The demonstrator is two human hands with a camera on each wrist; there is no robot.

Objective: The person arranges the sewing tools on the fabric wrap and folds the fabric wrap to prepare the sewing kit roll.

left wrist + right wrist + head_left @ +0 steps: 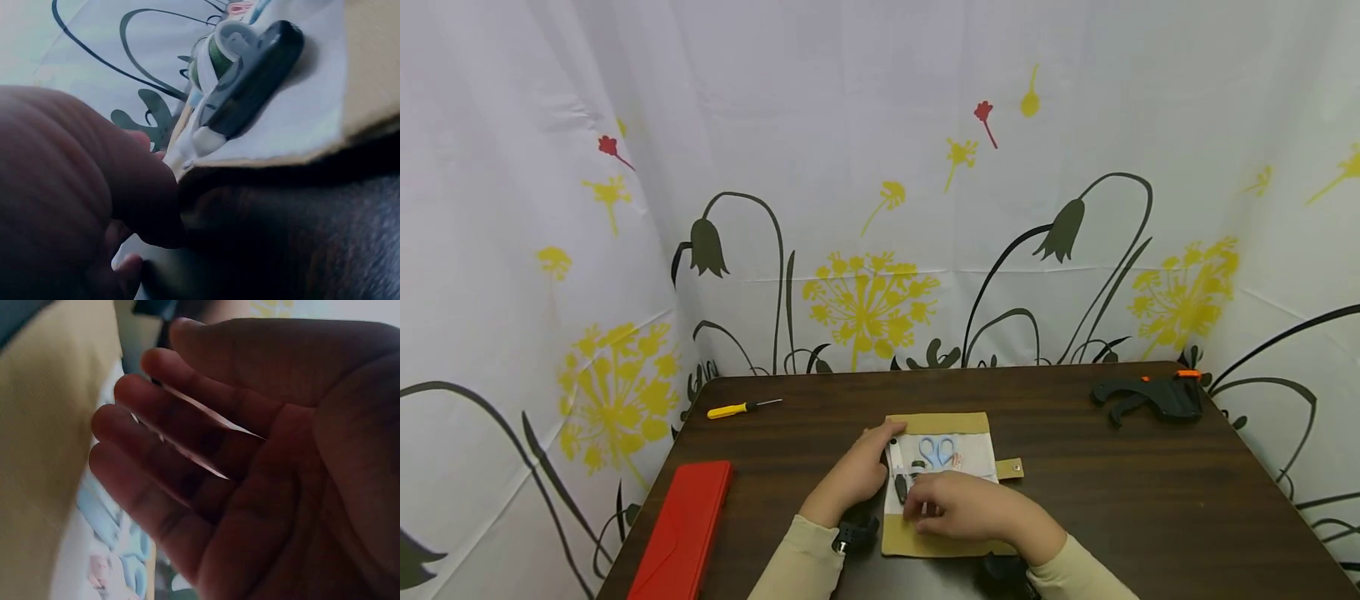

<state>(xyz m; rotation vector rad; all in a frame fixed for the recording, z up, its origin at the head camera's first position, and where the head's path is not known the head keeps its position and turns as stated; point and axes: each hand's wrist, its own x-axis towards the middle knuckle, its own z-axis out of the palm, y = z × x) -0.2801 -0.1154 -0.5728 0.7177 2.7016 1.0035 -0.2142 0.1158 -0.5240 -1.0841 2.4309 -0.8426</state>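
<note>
An unfolded tan sewing kit [936,423] with a white lining lies flat on the table. Blue-handled scissors [937,461] are tucked into its inner pocket. Beside them are a spool of green thread [221,60] and a small tool with a dark handle [256,81]. My left hand [856,469] touches the kit's left edge, its fingers extended toward the upper left corner. Over the kit's lower half hovers my right hand [958,506], palm down, fingers loosely bent and apart from the thumb. Nothing shows in its palm in the right wrist view. It hides part of the lining.
A red case [681,525] lies at the table's front left. Behind it is a yellow-handled screwdriver [737,409]. A black clamp with orange parts [1165,396] lies at the back right. The kit's snap tab [1009,468] sticks out rightward. A patterned curtain [880,167] surrounds the table [1075,500].
</note>
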